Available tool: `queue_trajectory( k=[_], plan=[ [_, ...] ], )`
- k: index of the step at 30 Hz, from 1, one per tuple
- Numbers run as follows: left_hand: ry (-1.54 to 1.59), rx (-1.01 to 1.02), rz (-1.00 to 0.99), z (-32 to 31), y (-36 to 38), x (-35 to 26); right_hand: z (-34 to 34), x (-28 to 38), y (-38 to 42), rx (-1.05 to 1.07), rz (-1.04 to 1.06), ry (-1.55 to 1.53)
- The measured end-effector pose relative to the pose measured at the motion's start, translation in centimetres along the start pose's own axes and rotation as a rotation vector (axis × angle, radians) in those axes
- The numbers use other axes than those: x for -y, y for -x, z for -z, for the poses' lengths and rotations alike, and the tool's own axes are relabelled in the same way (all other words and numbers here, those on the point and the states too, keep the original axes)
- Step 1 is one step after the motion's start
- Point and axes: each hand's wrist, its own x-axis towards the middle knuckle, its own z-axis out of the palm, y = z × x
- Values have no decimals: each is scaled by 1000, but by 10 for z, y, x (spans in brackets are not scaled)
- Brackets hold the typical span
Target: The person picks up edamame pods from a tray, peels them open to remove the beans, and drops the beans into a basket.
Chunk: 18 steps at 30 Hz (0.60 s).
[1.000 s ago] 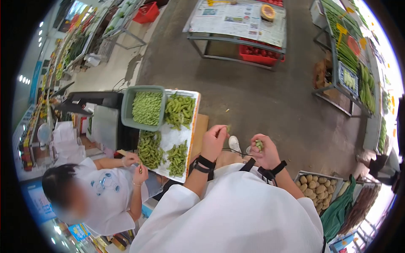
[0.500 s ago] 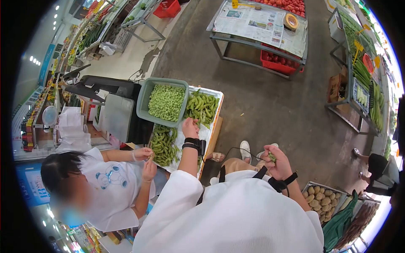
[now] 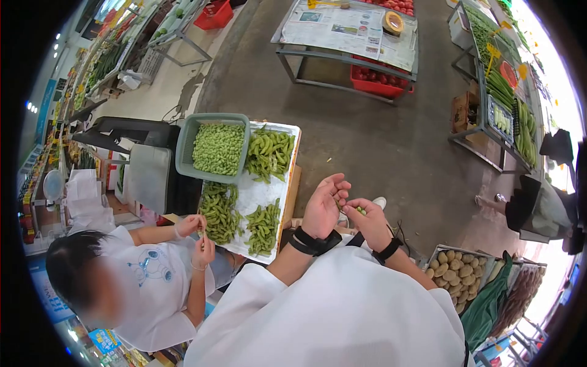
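Note:
My left hand (image 3: 324, 208) is palm up before my chest, fingers curled; what they pinch is too small to make out. Against its fingertips, my right hand (image 3: 370, 225) is closed around green shelled beans (image 3: 361, 211), partly hidden by its fingers. To the left, a white foam tray (image 3: 249, 195) carries piles of green soybean pods (image 3: 264, 227). A grey-green plastic basket (image 3: 183, 147) of shelled green beans (image 3: 218, 148) rests at the tray's far left corner.
At left, a person (image 3: 162, 269) in a white shirt holds a small pod-like piece in both hands. Beyond the tray are a scale (image 3: 150, 177) and a newspaper-covered table (image 3: 324, 33). A crate of potatoes (image 3: 455, 275) stands at right, near vegetable stands (image 3: 489, 92).
My left hand has left the pod tray and come right, up to my right hand. My right hand has moved left, and both now meet. The view has shifted right.

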Motion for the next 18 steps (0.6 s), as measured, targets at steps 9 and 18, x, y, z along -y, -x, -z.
queue_trajectory(
  k=[9, 18],
  plan=[
    [-111, 94, 48, -23, 3, 4, 2, -2, 14, -95, 80, 16],
    [-712, 175, 55, -2, 10, 3, 15, -12, 16, 8, 48, -377]
  ],
)
